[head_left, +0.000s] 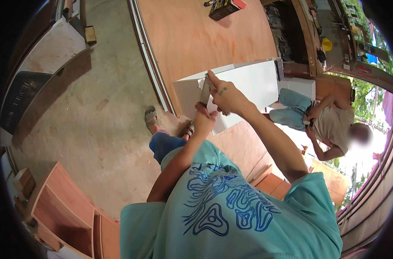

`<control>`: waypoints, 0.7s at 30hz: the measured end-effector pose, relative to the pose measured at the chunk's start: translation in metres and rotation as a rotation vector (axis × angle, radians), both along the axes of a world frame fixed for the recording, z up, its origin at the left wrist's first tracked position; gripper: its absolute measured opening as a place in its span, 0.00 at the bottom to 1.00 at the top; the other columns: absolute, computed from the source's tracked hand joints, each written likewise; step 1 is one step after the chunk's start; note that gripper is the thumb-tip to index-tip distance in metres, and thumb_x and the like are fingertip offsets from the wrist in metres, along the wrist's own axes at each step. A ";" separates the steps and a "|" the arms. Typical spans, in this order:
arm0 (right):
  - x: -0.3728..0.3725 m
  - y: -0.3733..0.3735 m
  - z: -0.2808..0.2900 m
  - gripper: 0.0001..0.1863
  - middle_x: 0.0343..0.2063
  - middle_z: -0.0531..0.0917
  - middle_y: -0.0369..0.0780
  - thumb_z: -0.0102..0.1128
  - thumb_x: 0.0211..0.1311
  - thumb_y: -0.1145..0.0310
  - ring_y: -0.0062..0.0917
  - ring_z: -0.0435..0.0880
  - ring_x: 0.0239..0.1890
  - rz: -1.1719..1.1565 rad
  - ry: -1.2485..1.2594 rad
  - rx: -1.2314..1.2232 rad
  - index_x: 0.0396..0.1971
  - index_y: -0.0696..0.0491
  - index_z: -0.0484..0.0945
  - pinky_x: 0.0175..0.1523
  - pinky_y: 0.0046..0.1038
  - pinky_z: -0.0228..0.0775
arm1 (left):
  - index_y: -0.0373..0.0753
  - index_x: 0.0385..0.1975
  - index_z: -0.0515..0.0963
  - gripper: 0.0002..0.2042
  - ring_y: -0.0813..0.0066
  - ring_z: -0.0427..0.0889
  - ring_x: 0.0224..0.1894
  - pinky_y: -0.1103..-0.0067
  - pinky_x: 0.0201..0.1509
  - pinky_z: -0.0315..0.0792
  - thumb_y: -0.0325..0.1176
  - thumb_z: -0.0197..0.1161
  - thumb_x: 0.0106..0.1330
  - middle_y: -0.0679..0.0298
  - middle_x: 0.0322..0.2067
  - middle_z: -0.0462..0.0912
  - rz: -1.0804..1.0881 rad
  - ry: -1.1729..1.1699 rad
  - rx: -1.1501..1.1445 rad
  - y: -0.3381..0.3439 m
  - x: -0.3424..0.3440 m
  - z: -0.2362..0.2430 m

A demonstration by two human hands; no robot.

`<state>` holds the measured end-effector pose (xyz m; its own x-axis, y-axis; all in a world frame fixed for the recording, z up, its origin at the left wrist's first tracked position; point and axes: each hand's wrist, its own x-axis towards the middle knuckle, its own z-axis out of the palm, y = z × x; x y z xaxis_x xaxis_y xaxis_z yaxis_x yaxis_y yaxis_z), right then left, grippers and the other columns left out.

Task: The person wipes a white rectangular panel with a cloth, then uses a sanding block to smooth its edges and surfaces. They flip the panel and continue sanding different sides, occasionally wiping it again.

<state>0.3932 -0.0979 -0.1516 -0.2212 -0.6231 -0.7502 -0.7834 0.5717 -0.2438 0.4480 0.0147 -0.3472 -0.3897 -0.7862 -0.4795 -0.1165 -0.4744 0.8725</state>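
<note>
Right hand: the right hand (228, 97) is raised over the white panel (248, 84), forefinger stretched out along a flat grey tool (204, 91), the other fingers curled round it.
Left hand: the left hand (204, 121) sits just below, touching the tool's lower end; its fingers are folded, but whether they grip the tool or the panel's edge I cannot tell.
Panel: the white panel lies on a large plywood sheet (196, 39), its near corner under both hands.
Hidden: the tool's lower part is covered by the hands, so its kind is hard to make out; the panel's far end runs behind a second person (330, 125) crouched there.
Edges and room: bare concrete floor (106, 112) lies open to the left; a metal rail (151, 60) lines the plywood's left edge; a wooden cabinet (67, 207) stands well apart at lower left.
</note>
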 end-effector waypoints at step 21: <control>-0.005 -0.020 -0.022 0.34 0.25 0.83 0.45 0.42 0.65 0.72 0.29 0.82 0.18 -0.041 -0.083 0.015 0.73 0.48 0.52 0.26 0.29 0.76 | 0.27 0.49 0.64 0.28 0.53 0.81 0.50 0.71 0.50 0.74 0.36 0.71 0.56 0.41 0.44 0.80 0.012 -0.004 0.171 -0.017 0.002 0.003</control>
<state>0.3883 -0.1176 -0.1732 -0.1832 -0.6033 -0.7762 -0.7369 0.6069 -0.2978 0.4504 -0.0024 -0.3438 -0.3785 -0.6975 -0.6085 -0.1132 -0.6176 0.7783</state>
